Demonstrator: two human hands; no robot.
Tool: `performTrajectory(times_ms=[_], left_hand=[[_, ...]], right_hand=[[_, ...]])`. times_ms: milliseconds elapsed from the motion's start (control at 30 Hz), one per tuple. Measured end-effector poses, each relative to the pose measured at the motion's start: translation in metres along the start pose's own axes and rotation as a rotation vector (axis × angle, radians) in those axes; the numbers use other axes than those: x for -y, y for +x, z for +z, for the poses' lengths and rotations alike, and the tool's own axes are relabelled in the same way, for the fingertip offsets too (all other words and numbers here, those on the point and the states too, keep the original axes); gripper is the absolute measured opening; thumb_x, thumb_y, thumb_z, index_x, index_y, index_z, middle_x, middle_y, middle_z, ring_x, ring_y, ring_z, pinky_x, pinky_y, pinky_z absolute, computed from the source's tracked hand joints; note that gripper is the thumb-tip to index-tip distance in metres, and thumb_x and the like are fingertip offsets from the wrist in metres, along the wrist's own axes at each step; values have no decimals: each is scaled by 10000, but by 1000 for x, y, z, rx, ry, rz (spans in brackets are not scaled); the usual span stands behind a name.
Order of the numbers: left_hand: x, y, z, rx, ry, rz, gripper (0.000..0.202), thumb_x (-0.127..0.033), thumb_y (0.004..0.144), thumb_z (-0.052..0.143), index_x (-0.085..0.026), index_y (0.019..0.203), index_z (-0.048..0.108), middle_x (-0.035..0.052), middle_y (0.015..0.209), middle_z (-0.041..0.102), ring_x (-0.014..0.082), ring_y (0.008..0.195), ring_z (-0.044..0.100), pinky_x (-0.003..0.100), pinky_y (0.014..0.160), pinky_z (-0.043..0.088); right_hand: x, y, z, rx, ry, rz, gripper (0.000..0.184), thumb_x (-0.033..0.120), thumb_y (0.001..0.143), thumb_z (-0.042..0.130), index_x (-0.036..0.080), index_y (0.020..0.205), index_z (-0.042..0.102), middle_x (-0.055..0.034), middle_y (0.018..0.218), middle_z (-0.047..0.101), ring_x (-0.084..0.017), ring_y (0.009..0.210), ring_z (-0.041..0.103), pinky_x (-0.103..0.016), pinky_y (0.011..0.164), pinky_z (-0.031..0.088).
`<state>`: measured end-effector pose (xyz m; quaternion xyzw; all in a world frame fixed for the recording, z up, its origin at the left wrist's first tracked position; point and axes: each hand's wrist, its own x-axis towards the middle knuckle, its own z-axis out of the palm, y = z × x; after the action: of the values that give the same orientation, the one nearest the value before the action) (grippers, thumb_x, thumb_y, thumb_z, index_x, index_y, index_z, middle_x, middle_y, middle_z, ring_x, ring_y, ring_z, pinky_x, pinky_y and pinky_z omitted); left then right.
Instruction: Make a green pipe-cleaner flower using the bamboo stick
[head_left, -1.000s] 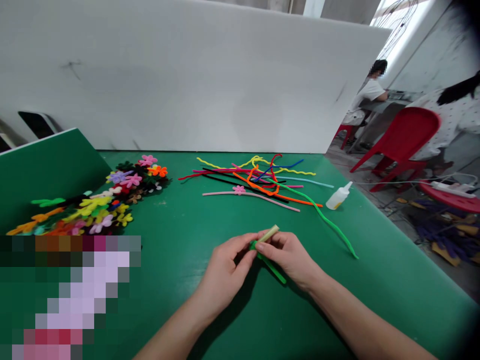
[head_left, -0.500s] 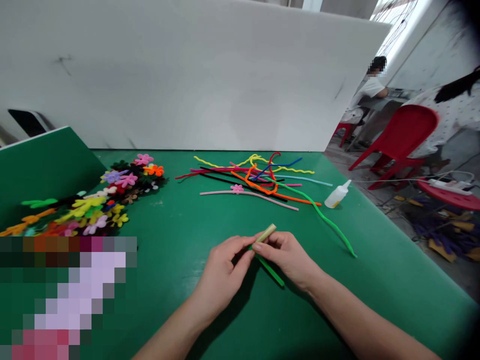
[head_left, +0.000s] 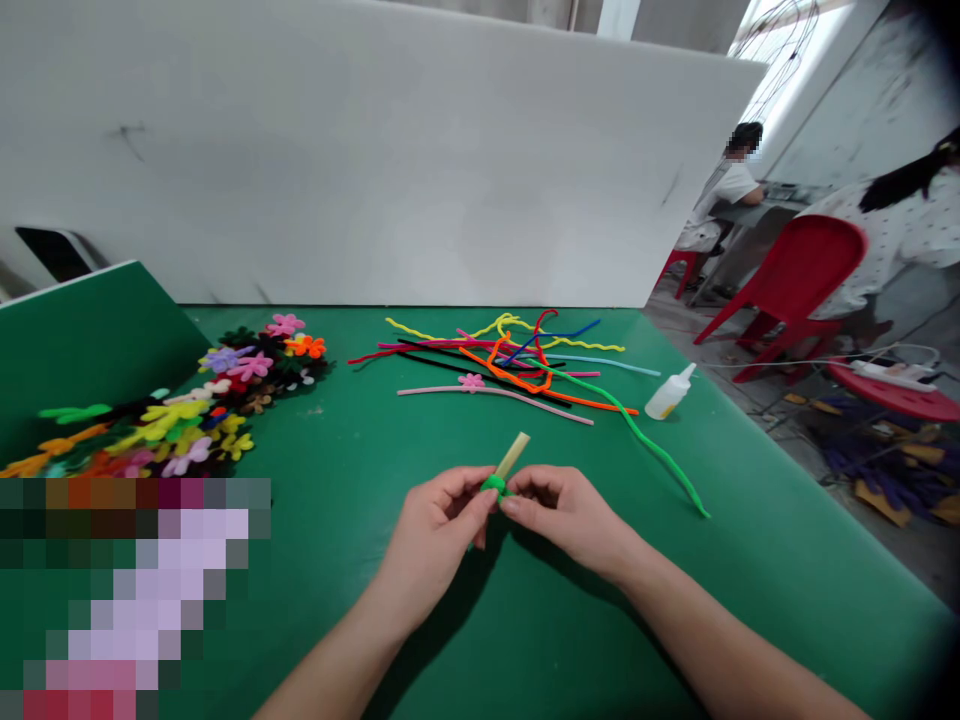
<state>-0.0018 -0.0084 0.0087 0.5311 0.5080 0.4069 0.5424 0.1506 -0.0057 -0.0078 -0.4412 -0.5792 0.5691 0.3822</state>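
Observation:
My left hand [head_left: 439, 535] pinches a pale, flat-looking stick [head_left: 514, 455] that points up and slightly right. A short green pipe cleaner [head_left: 494, 484] is bent around the stick just at my left fingertips. My right hand [head_left: 574, 515] is closed beside it, thumb and finger pinching the green pipe cleaner's end at the right of the stick. The lower part of the stick is hidden behind my left fingers.
Loose pipe cleaners [head_left: 517, 403] of several colours lie across the back of the green table [head_left: 600, 640], one with a pink flower [head_left: 472, 382]. A white glue bottle [head_left: 667, 396] stands right. Pipe-cleaner flowers [head_left: 180, 415] are heaped left. A white panel [head_left: 375, 160] rises behind; people sit far right.
The green pipe cleaner, whose tail hung down to the right, is now bent around the stick. The stick has turned more upright, and my right hand has shifted from the stick to the pipe cleaner.

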Motion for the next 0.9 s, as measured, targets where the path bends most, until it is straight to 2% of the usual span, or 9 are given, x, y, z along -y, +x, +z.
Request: performTrajectory(times_ms=[267, 633, 900], left_hand=[[0, -1, 3, -15, 6, -11, 202, -203, 689, 579, -136, 866, 648, -63, 475, 513, 78, 431, 436, 197, 454, 367], [0, 0, 3, -36, -12, -12, 201, -212, 691, 584, -138, 866, 650, -56, 494, 531, 77, 432, 444, 200, 466, 373], [-3, -2, 3, -38, -18, -14, 204, -205, 697, 587, -126, 878, 639, -66, 489, 509, 70, 434, 432, 194, 463, 371]], right_hand=[[2, -1, 6, -53, -5, 11, 152, 289, 705, 584, 146, 662, 556, 33, 577, 475, -87, 523, 390, -221, 504, 305], [2, -1, 6, -70, -1, 0, 186, 334, 699, 593, 157, 664, 548, 32, 579, 473, -93, 531, 399, -221, 506, 319], [2, 0, 7, -75, 33, -26, 152, 289, 714, 585, 143, 682, 555, 32, 593, 477, -91, 542, 406, -227, 540, 329]])
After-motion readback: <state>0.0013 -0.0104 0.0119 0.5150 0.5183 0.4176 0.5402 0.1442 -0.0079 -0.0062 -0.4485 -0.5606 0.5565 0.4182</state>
